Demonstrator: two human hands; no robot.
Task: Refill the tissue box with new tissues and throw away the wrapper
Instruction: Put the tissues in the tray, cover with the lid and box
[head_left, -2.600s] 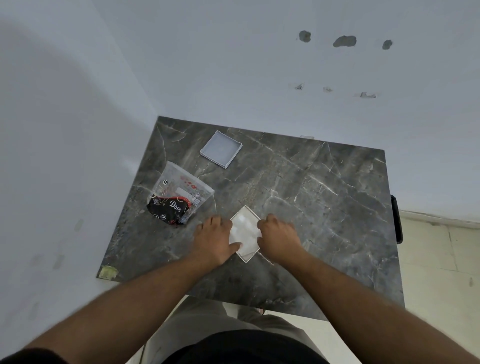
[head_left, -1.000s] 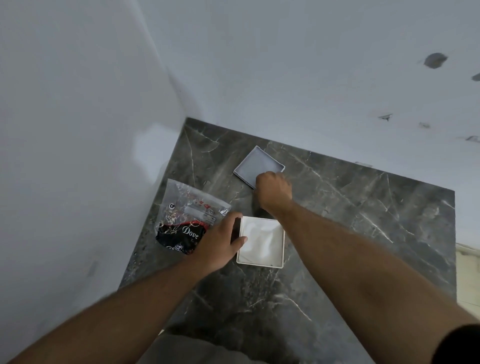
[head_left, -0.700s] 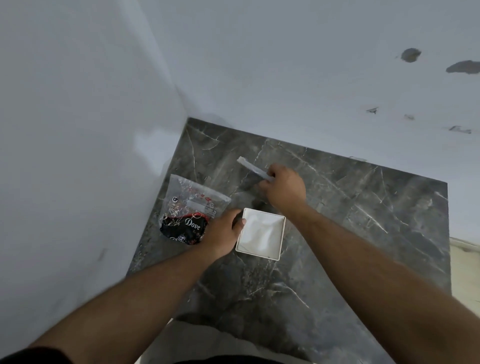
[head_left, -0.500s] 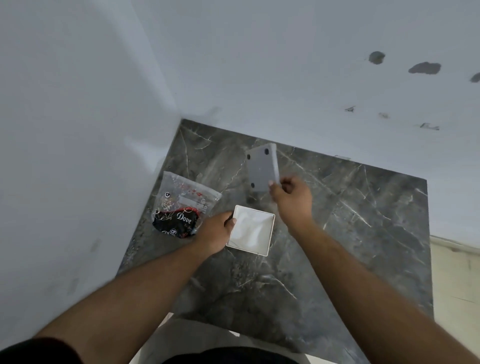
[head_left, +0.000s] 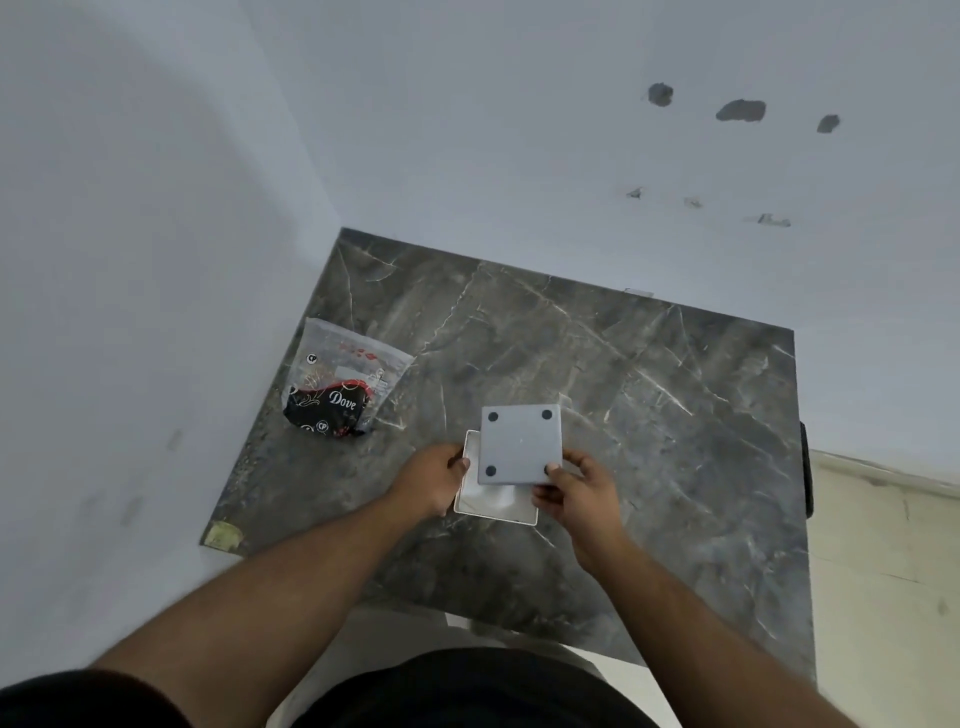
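Observation:
A white square tissue box (head_left: 493, 506) lies open side up on the dark marble table (head_left: 649, 415), with white tissues showing inside. My left hand (head_left: 434, 480) grips its left edge. My right hand (head_left: 576, 493) holds the grey square base panel (head_left: 519, 447), which has a dark pad near each corner, by its lower right corner. The panel hovers over the far part of the box and hides it. A crumpled clear wrapper (head_left: 340, 384) with black and red print lies on the table to the left, apart from both hands.
The table stands in a corner, with white walls close on the left and behind. Its near edge is just above my lap. A pale floor (head_left: 883, 545) shows to the right. A small yellowish patch (head_left: 223, 535) marks the table's near left corner.
My right hand reached to the grey panel at the back of the table, lifted it, turned it over and brought it down over the white box. My left hand stayed on the box.

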